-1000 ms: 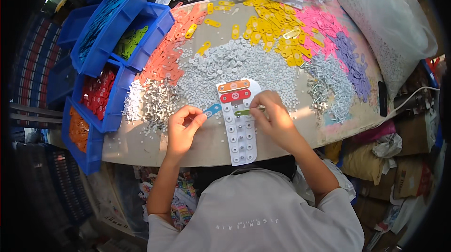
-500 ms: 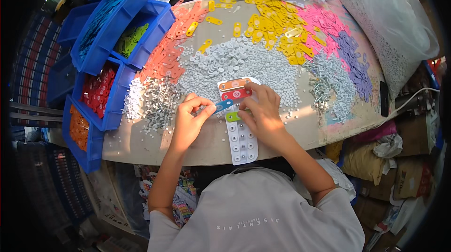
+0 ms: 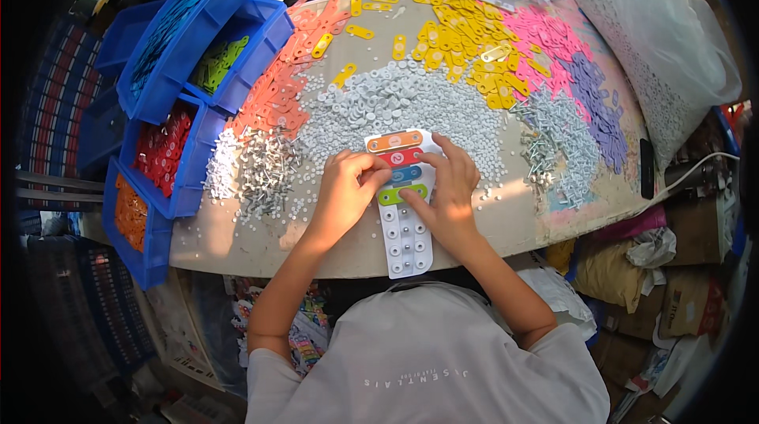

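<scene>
Head view: one wide look down at my hands and a curved, pale tabletop (image 3: 502, 226).
White board: the flat, glossy board (image 3: 407, 246) lies lengthwise in front of me, its far end rounded, its bare near part carrying rows of small raised rings.
Strips on board: four slim, round-ended strips lie crosswise; from the far end, orange strip (image 3: 394, 141), red strip (image 3: 402, 157), blue strip (image 3: 406, 174), green strip (image 3: 400, 194).
Left hand: my left hand (image 3: 345, 187) has thumb and forefinger drawn together by the blue strip's left end; cannot tell whether they pinch it or only touch.
Right hand: my right hand (image 3: 449, 191) is spread over the board's right edge, forefinger at the red strip's right end, thumb on the green one.
White pieces: small, smooth, round pieces (image 3: 411, 104) heap up just beyond the board and scatter outward.
Metal pieces: thin, shiny pins gather in a left pile (image 3: 267, 167) and a right pile (image 3: 563, 147), both spiky in texture.
Loose strips: flat heaps of coral strips (image 3: 269, 104), yellow strips (image 3: 451, 36), pink strips (image 3: 545, 40) and purple strips (image 3: 597, 107) arc around the white heap.
Blue bins: hard, straight-walled plastic bins (image 3: 207, 159) at left hold blue, lime, red and orange strips.
Bag: a crinkled, translucent sack (image 3: 652, 36) bulges at right, small pale pieces showing through.
</scene>
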Available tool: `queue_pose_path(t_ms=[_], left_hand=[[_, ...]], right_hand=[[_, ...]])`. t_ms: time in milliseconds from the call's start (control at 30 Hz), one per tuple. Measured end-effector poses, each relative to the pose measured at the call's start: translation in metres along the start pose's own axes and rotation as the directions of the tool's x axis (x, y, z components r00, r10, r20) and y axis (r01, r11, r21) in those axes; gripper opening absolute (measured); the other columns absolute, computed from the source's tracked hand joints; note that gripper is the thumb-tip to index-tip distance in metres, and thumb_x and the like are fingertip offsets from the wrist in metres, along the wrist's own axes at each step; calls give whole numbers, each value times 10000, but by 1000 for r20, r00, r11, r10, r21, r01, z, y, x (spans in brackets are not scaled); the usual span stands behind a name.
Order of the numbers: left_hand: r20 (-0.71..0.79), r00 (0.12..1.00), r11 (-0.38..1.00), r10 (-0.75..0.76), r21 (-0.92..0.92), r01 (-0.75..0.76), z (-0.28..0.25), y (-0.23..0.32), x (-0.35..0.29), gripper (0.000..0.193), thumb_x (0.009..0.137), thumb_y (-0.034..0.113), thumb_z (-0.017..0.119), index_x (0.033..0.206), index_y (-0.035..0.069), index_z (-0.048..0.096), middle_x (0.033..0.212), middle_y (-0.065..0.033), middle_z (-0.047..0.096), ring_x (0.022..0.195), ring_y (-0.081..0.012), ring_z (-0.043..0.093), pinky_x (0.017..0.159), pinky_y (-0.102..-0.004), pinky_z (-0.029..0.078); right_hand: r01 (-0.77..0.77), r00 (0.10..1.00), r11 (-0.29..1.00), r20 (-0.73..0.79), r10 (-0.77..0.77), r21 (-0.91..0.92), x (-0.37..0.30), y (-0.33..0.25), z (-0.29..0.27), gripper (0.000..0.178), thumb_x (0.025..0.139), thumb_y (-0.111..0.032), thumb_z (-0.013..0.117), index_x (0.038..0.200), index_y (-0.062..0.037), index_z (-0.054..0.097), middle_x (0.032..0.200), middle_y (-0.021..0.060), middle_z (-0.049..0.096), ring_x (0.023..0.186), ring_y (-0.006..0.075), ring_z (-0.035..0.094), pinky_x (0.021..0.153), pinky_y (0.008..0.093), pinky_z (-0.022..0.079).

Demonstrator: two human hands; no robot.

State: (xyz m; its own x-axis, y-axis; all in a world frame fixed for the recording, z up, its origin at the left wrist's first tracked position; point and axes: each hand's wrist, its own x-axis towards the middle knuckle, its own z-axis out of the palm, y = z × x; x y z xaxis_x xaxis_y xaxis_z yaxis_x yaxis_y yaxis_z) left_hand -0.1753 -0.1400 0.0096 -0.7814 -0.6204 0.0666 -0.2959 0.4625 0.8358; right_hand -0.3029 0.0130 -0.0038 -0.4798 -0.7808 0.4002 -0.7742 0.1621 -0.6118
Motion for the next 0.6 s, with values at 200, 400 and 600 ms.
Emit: queue_pose_path(t_ms=[200,400,600], left_hand=[[-48,997,992,63,113,-57,5,8,1,104,810,127,785,864,55,734,722,-45,645,736,-208,566,799,-358,404],[-103,993,985,62,169,-44,8,13,1,179,786,127,812,862,66,663,729,-22,593,706,-193,541,781,-353,393],[-77,993,980,92,185,-76,2,11,2,217,771,99,818,878,56,634,720,-20,569,671,-172,532,729,-355,400]], right_hand=[[-12,1000,1000,-2,12,25,0,2,1,620,753,-229,841,1278,-64,556,1485,155,440,1350,344,392,1094,464,261],[-39,999,998,0,40,50,3,0,2,611,740,-213,847,1261,-67,563,1477,150,446,1347,339,391,1098,473,260],[-47,999,996,-1,47,79,1,3,3,630,730,-204,850,1269,-66,552,1433,146,469,1336,338,392,1100,477,255]])
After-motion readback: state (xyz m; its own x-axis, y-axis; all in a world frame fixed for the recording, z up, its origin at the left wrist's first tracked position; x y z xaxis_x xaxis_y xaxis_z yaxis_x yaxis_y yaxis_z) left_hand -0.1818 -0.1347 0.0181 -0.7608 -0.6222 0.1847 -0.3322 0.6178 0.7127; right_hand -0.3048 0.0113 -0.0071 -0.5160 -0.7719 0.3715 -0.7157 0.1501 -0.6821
